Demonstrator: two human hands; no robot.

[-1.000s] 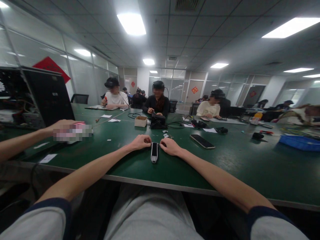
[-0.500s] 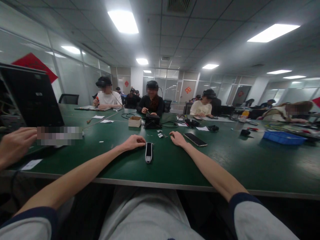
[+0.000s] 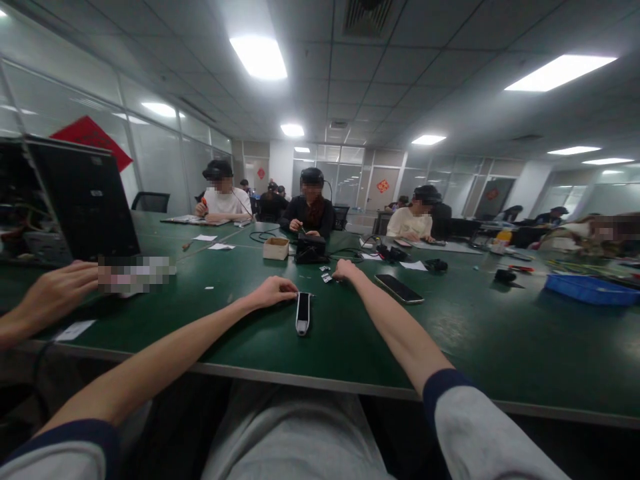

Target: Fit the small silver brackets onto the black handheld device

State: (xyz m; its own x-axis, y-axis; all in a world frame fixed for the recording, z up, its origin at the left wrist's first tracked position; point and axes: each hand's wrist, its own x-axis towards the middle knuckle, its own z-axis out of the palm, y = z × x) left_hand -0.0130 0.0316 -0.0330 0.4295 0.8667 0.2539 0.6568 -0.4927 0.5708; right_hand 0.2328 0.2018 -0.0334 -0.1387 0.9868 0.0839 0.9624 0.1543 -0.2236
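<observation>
On the green table in front of me lies a slim white handheld device with a long dark screen, its length pointing toward me. At its far end is my left hand, fingers curled, the tips closed against that end. Farther forward, my right hand reaches down to the tabletop with its fingers drawn together; whatever they hold is hidden. Just left of those fingers are small silvery parts. A smartphone with a dark screen lies right of my right forearm.
A small open cardboard box and a black object sit ahead, near a person across the table. At right is a blue tray. A black computer case stands at left, where another person's hand reaches in.
My right hand has moved left and forward to the small silvery parts, its fingers coming together. My left hand stays at the device. The whole view has shifted slightly.
</observation>
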